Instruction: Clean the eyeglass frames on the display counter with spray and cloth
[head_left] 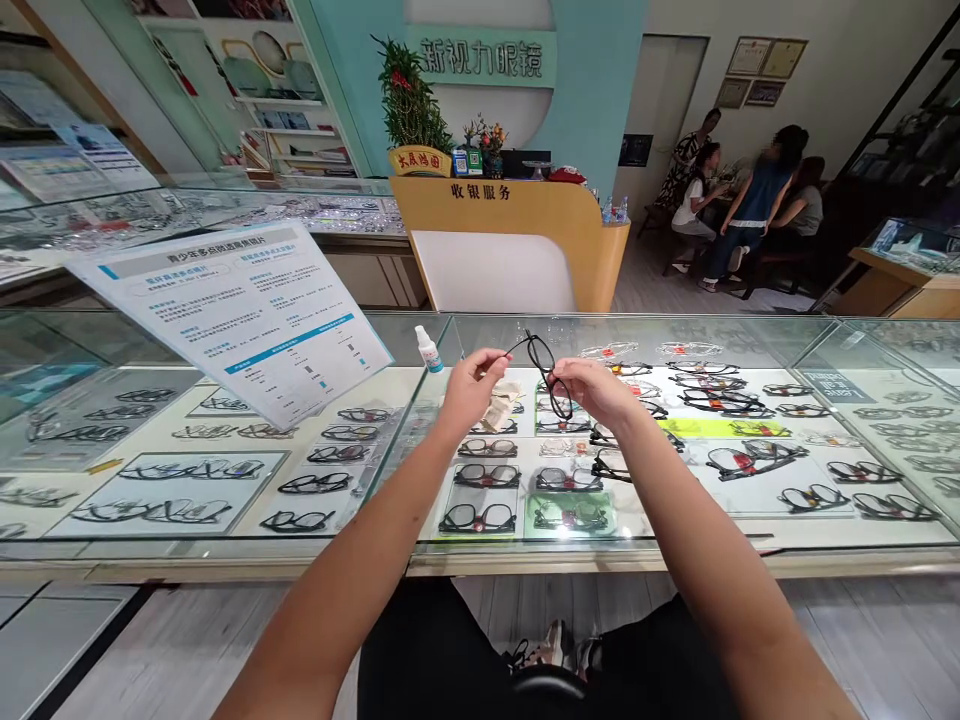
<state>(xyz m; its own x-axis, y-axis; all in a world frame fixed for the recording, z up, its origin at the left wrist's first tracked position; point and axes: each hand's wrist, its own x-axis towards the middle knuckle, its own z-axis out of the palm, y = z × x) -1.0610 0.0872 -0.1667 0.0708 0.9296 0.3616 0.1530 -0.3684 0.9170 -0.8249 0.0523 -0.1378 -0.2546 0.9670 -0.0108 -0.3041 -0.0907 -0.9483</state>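
A pair of black-framed glasses [546, 372] is held up over the glass display counter [675, 330]. My left hand [471, 385] pinches one temple arm of the glasses, with a pale cleaning cloth [501, 405] tucked under its fingers. My right hand [592, 388] grips the frame at a lens rim. A small white spray bottle [428, 349] stands on the counter just left of my left hand.
Rows of spectacle frames [487, 518] lie inside the glass case. A tilted printed sign [240, 315] stands on the counter at left. Behind is a yellow cashier desk [517, 235] with a plant [411, 110]. Several people [750, 200] sit at the far right.
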